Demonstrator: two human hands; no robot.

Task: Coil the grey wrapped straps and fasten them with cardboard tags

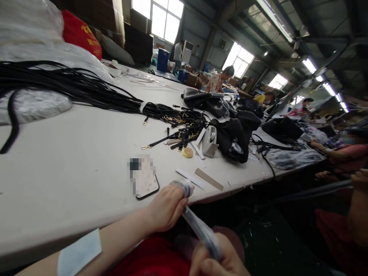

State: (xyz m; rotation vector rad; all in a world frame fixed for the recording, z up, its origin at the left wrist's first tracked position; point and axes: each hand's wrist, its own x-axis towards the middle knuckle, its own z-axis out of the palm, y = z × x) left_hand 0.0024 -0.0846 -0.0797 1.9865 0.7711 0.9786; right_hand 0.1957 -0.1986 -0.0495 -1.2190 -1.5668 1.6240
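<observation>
At the table's front edge, my left hand (168,207) is closed around one end of a clear plastic-wrapped strip (198,224), part of which bunches up over the fingers. Lower and to the right, my right hand (220,257) grips the same strip, slightly blurred. Between the two hands the strip runs taut and slanting; what lies inside the plastic cannot be made out. A phone (145,178) rests on the table just beyond my left wrist. Past my left hand lie a white strip (189,178) and a grey-brown strip (209,179).
A tied bundle of black straps (109,96) with gold clasps stretches across the white table (71,161). Beyond are a tape dispenser (209,142), a yellow roll (188,152) and black bags (232,134). A co-worker (347,153) sits at the right; other people work farther back.
</observation>
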